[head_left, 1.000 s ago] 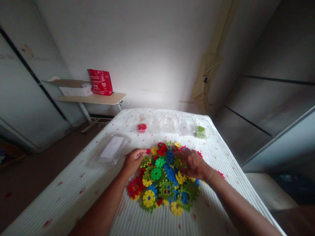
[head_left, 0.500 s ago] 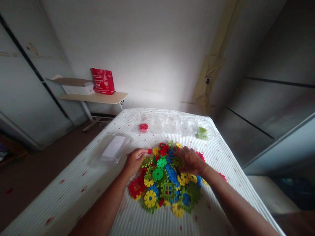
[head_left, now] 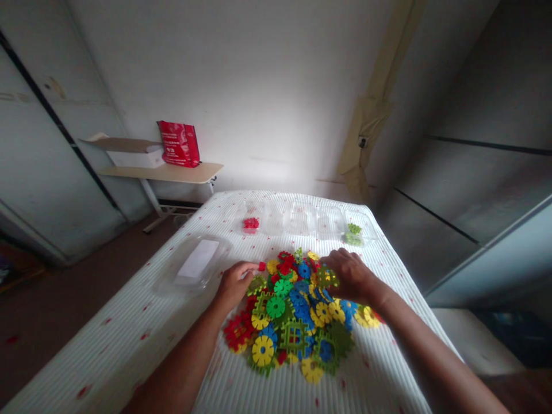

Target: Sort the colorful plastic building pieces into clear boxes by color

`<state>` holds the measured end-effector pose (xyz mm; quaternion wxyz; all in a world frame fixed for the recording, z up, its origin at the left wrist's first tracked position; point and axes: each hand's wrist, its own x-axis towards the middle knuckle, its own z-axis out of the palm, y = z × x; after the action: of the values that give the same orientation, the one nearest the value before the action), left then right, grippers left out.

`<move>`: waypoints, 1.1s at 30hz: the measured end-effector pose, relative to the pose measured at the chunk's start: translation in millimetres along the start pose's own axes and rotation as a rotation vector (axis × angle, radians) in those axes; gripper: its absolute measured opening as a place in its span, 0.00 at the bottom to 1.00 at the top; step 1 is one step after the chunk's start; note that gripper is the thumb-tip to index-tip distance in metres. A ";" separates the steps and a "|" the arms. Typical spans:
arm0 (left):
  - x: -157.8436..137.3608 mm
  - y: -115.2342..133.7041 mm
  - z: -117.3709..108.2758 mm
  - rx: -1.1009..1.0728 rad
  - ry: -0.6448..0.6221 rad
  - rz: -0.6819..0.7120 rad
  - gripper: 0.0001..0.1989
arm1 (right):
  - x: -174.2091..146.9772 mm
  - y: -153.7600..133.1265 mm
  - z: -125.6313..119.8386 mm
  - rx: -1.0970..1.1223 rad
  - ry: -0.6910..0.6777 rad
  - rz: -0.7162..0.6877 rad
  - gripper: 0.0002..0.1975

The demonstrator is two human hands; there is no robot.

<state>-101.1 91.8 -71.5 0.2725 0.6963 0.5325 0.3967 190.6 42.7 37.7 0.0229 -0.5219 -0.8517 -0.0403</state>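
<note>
Red piece point(head_left: 261, 266) pinched in my left hand point(head_left: 235, 283); green piece point(head_left: 326, 277) just left of my right hand point(head_left: 352, 275), whose grip I can't tell.

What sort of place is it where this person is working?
Probably an indoor room, perhaps in a home: a wall socket, a small side table bearing a red bag, and a patterned white cloth under the plastic pieces.

Right hand point(head_left: 351, 277) farther right along the pile point(head_left: 276, 306)
</note>
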 end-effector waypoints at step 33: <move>1.7 -0.1 -2.4 0.023 -0.021 0.015 0.14 | 37.4 159.5 -4.6 -0.018 0.082 0.766 0.24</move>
<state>-103.0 93.4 -69.9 0.2671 0.7074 0.5290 0.3853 315.8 147.5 52.4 0.0658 -0.8005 -0.5930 -0.0570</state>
